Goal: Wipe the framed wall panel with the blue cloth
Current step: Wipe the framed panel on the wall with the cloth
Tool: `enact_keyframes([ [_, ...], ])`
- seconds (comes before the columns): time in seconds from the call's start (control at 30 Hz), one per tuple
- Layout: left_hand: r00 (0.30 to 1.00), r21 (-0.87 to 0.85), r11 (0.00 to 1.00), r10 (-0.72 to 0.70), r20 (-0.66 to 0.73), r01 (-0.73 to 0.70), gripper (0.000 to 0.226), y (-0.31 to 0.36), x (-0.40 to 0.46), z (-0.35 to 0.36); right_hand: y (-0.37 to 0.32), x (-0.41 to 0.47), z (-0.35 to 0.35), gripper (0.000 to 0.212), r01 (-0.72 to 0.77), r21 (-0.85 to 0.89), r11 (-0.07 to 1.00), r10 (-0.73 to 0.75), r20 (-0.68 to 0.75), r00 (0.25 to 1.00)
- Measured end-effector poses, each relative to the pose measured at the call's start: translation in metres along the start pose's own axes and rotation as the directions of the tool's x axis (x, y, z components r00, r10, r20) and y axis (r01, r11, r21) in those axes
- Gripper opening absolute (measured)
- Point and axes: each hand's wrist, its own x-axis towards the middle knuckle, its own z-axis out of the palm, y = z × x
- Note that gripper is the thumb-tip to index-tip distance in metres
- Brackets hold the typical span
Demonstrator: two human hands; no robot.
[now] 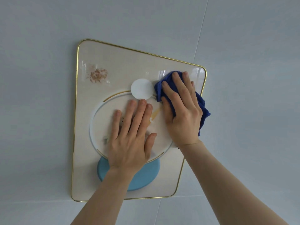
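Here, a pale grey tiled wall (243, 46) fills the view, and on it hangs the framed wall panel (123, 65), a cream glossy rectangle with rounded corners and a thin gold frame (139, 51) around its edge. On the panel sits a large white ring (94, 120) with gold arcs, overlapped below by a light blue disc (146, 176) and above by a smaller white disc (141, 88). A brownish speckled patch (97, 75) shows near the panel's upper left corner.

2 bare forearms reach up from the bottom edge. The left hand (129, 140) lies flat on the panel inside the ring, its fingers (142, 111) spread and released, grasping nothing. The right hand (181, 108) presses the blue cloth (203, 108) against the panel's upper right area, just beside the white disc; its fingers (177, 85) lie extended over the bunched cloth, pinning it to the surface rather than clenching it. Folds of cloth stick out past the fingertips and along the outer edge of the palm, near the right side of the frame.
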Motion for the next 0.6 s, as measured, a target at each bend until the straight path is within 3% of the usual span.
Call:
enact_keyframes([
  [0.6,0.999,0.005,1.0,-0.004,0.038,0.004,0.066,0.001,0.0,-0.005,0.006,-0.062,-0.025,0.029,-0.034,-0.01,0.999,0.035,0.134,0.99],
])
